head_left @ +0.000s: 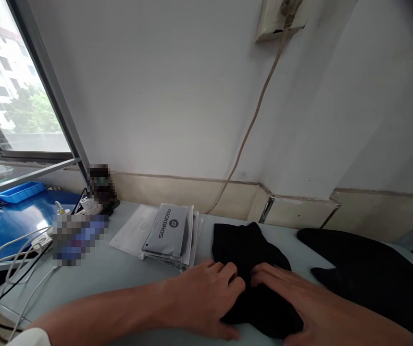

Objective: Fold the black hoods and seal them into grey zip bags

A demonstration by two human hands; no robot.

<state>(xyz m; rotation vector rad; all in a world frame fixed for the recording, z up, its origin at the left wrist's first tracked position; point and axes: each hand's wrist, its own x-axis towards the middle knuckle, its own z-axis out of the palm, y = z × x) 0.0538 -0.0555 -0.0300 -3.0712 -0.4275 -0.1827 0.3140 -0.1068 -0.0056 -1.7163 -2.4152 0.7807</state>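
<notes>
A piece of soft black fabric [242,245], its kind not clear, lies spread on the grey table in front of me. My left hand [213,290] rests on its left side, fingers curled into the cloth and thumb low near the front edge. From the right, my right hand [285,295] grips the same fabric, with its fingertips bent into the middle of it. The two hands are a short gap apart. Parts of the cloth are hidden under both palms.
Left of the fabric, grey ROCKBROS packets [170,229] are stacked beside a clear plastic bag [134,228]. More black fabric [368,274] lies at right. White cables [29,278] and a power strip [89,209] occupy the left edge. A wall cord [253,117] hangs behind the table.
</notes>
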